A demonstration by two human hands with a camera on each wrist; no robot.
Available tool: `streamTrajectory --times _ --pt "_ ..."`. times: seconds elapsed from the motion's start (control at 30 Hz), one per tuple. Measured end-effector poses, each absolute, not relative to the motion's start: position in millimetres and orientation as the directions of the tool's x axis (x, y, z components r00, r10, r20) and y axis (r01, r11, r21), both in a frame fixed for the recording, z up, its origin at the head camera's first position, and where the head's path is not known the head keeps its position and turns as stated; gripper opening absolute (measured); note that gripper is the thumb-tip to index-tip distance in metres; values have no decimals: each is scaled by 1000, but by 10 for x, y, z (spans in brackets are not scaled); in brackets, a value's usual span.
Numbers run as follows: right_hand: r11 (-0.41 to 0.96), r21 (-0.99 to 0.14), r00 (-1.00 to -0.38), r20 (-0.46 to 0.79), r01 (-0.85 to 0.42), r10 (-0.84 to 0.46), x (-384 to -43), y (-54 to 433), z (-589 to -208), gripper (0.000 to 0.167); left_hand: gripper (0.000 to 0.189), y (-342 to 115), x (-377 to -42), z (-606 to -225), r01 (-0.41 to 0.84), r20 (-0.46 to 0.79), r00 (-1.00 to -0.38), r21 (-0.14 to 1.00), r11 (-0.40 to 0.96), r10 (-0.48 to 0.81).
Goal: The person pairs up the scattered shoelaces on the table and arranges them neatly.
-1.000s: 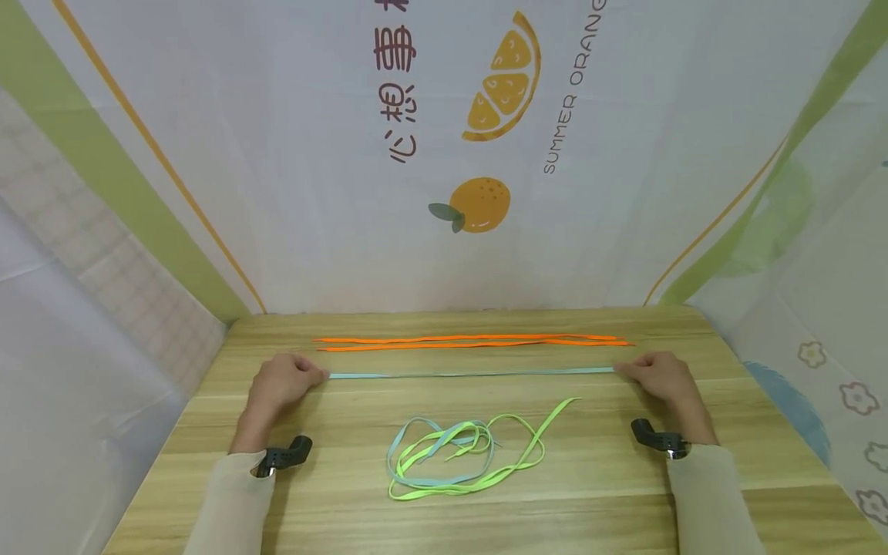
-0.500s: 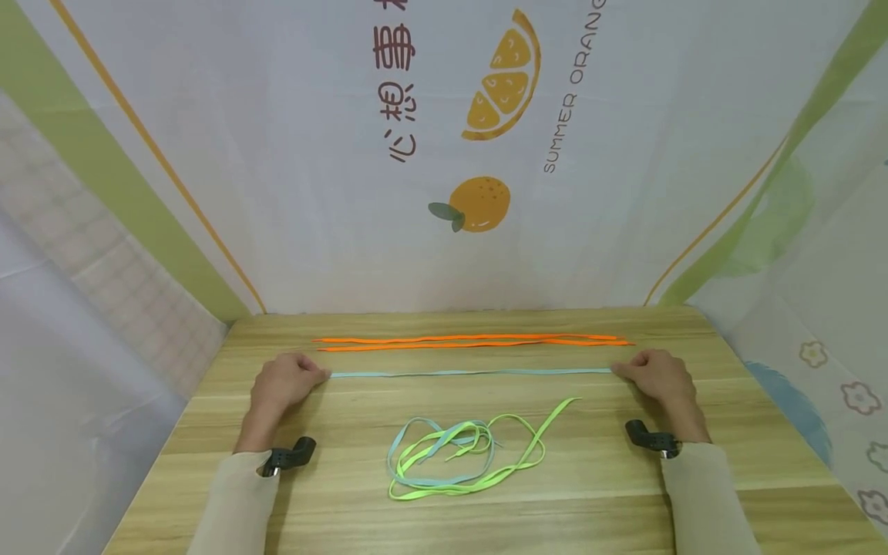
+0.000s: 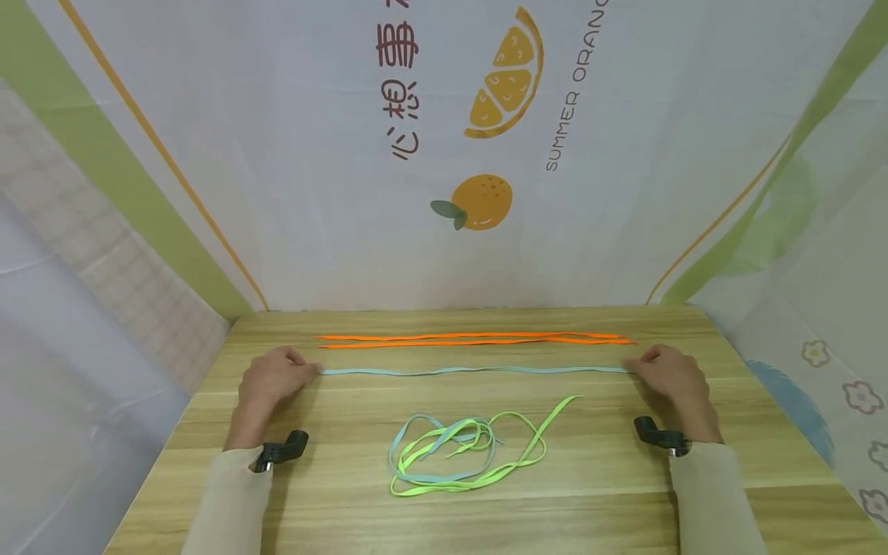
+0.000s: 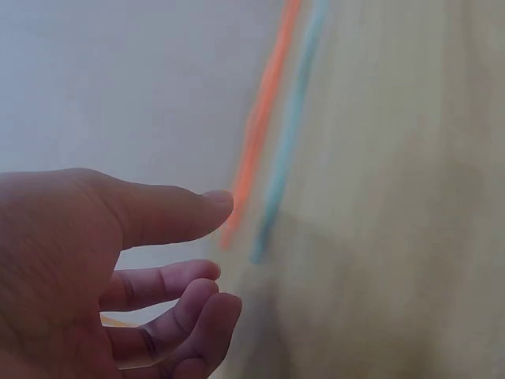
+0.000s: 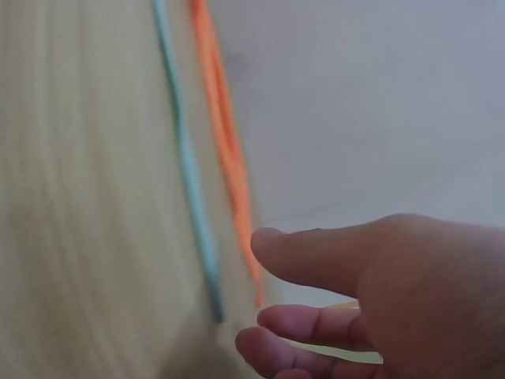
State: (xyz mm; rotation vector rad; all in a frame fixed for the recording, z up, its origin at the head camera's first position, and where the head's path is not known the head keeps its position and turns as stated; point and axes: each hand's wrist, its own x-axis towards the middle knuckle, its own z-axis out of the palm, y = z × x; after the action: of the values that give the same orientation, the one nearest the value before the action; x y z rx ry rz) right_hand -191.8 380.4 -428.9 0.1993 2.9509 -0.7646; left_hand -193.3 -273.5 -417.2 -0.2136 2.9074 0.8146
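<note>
A light blue shoelace (image 3: 444, 371) lies stretched across the table in the head view, slightly wavy. At its left end is my left hand (image 3: 276, 378), and my right hand (image 3: 671, 374) is at its right end. In the left wrist view the thumb and fingers stand apart, with the end of the blue lace (image 4: 286, 158) lying free beyond them. The right wrist view likewise has a gap between thumb and fingers, the lace end (image 5: 193, 185) resting loose on the wood. Two orange shoelaces (image 3: 430, 336) run parallel just behind the blue one.
Nearer the front, a bright green shoelace (image 3: 553, 418) lies loosely tangled with a second light blue shoelace (image 3: 392, 455) on the wooden table (image 3: 555, 516). A white printed curtain (image 3: 333, 193) hangs right behind the table's back edge.
Both hands held the blue shoelace's ends; now the fingers have let go and the hands have moved slightly outward. The lace has gone from taut to gently wavy.
</note>
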Motion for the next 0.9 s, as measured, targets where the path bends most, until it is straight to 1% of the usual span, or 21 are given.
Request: streamTrajectory --times 0.13,0.23,0.37,0.47,0.6,0.73,0.9 --pt "865 -496 -997 -44 78 64 -1918 3769 -4208 57 43 -2606 -1902 -4017 -107 -93 -993 529 842 -68" --pt "842 -539 -1000 21 -7 6 -1937 3658 -4121 48 38 -2422 -1850 -3868 -28 -33 -999 550 835 -12" --pt "756 -649 -996 68 -87 -57 -1910 3383 -3950 33 31 -2108 -1725 -3692 104 65 -995 563 820 82" --pt "707 -692 -989 101 -145 -103 -1871 3152 -3831 25 25 -1875 -1631 -3623 174 100 -985 566 806 142" --pt "706 -669 -972 146 -233 -183 -1830 2856 -3757 19 13 -1593 -1535 -3614 252 100 -967 544 800 236" --pt "710 -638 -952 150 -299 -267 -1788 2552 -3773 14 7 -1351 -1489 -3708 324 100 -942 521 790 320" --pt "698 -616 -919 116 -365 -378 -1732 2209 -3866 10 5 -1187 -1486 -3925 332 48 -933 504 797 357"
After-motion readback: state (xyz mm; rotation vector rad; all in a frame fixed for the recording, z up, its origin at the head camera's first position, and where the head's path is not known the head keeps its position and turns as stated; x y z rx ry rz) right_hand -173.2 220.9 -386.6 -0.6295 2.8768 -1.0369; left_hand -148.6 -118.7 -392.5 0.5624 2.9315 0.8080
